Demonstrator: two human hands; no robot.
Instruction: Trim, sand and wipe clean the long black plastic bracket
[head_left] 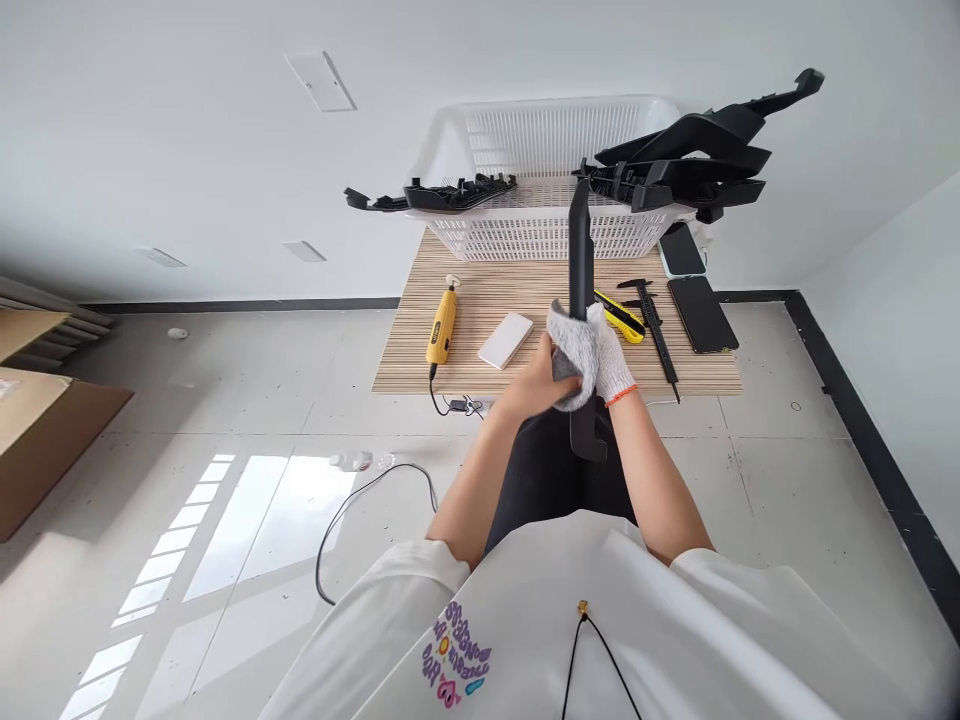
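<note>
Left hand pinches a gray cloth against a black bar, held over the near edge of the table; right hand (gloved in white) clasps the bar from the right, fingertips hidden. Far: a white basket.

Left hand bare, curled; right hand gloved, just beside; forearms angled inward.

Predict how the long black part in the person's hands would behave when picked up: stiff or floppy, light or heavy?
Probably stiff: the black part extends beyond the left hand and gloved right hand without visible sagging. It may be light for its size, being slim and plastic-looking. Its smooth face might slide under the grey cloth.
</note>
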